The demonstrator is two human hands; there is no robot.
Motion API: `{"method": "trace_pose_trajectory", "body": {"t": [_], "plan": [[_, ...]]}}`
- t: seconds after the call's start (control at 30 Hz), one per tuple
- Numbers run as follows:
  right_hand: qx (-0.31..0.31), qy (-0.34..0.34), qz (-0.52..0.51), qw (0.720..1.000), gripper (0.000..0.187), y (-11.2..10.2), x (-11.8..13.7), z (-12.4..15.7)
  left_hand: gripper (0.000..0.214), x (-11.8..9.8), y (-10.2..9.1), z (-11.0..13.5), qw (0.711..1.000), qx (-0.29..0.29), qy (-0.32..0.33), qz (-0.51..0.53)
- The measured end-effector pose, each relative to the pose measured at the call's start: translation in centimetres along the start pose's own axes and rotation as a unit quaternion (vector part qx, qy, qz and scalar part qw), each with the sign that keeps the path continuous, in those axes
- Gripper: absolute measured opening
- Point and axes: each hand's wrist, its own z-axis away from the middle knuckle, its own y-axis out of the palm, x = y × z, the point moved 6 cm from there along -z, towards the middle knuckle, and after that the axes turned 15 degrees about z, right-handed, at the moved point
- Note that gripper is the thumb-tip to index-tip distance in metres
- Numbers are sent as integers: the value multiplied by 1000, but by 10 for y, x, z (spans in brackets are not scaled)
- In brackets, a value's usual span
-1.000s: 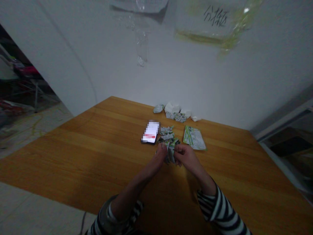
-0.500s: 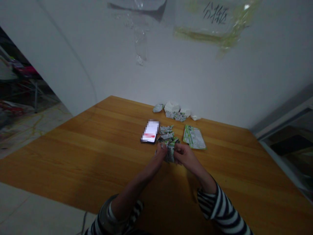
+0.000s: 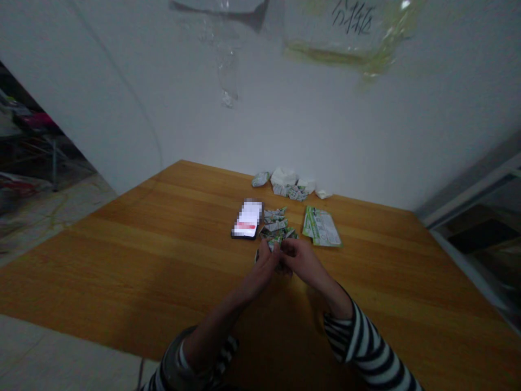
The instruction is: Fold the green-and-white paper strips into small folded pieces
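“Wooden tabletop [image 3: 183,244], pushed up to a pale wall [image 3: 285,125]. Two bare hands work near its middle, coming in from the bottom of the view.”

“What are they holding?”

“One small printed paper piece [image 3: 273,246], green and white. The left hand [image 3: 266,264] grasps it from one side, thumb on top. The right hand [image 3: 300,257] pinches it from the other side, fingers curled. Most of it is hidden behind the fingers, so I cannot tell how it is folded.”

“Has anything changed?”

“Yes. One second ago the hands stood a little apart, with the piece showing as a broad band between them. Now the fingertips are almost together and only a small patch of it shows. The view has also shifted slightly, so the handwritten sign [image 3: 352,21] on the wall is cut closer to the top edge.”

“And around the hands?”

“Just beyond them lies a row of crumpled printed strips [image 3: 275,224]. Beside the row, on the left, is a lit smartphone [image 3: 247,218], its screen blurred. To the right lie overlapping flat printed sheets [image 3: 325,228]. Crumpled white paper [image 3: 283,176] sits at the back, near the wall. All of these keep their places on the wood.”
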Motion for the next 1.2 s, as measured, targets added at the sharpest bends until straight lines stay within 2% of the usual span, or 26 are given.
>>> {"method": "trace_pose_trajectory", "body": {"t": [0.1,0.17,0.23,0.27,0.3,0.37,0.4,0.43,0.5,0.57,0.67,0.77,0.8,0.87,0.97,1.0,1.1,1.2], "plan": [[2,-37,0,999,10,4,12,-8,41,-15,2,1,998,0,24,-58],[58,-68,-21,996,12,9,23,-13,38,-27,-3,0,997,-31,42,-61],[112,-89,-55,988,23,11,33,-16,36,-41,-15,-4,993,-86,74,-25],[101,-86,-58,989,28,7,35,-19,36,-47,-21,-5,990,-109,92,4],[61,-75,-42,994,30,0,34,-22,36,-52,-26,-7,986,-125,106,34],[-40,-50,61,996,24,-14,31,-26,35,-57,-33,-10,980,-138,119,87],[-65,-49,139,987,19,-16,30,-27,36,-57,-35,-11,978,-136,117,107],[-56,-58,221,972,15,-12,31,-27,37,-57,-36,-12,977,-134,111,123],[-10,-85,365,927,15,2,33,-26,40,-54,-35,-12,976,-127,93,148],[23,-108,463,879,17,16,37,-24,42,-51,-33,-11,976,-126,75,163],[43,-128,531,837,18,33,44,-23,45,-51,-30,-10,977,-118,64,168],[46,-129,544,828,21,40,47,-27,46,-51,-26,-9,979,-102,48,170],[43,-131,542,829,23,39,47,-28,46,-51,-25,-9,980,-96,43,171],[11,-127,510,851,21,28,47,-31,45,-51,-24,-7,981,-94,41,166],[-100,-71,359,925,12,-7,38,-31,47,-53,-23,-4,981,-104,57,153],[-119,-54,323,937,11,-16,33,-30,47,-53,-23,-4,981,-107,60,153],[-117,-82,295,945,9,-22,25,-24,47,-52,-24,-4,980,-109,54,159],[-76,-120,341,929,12,-14,25,-19,48,-54,-27,-6,980,-120,72,145]]}}
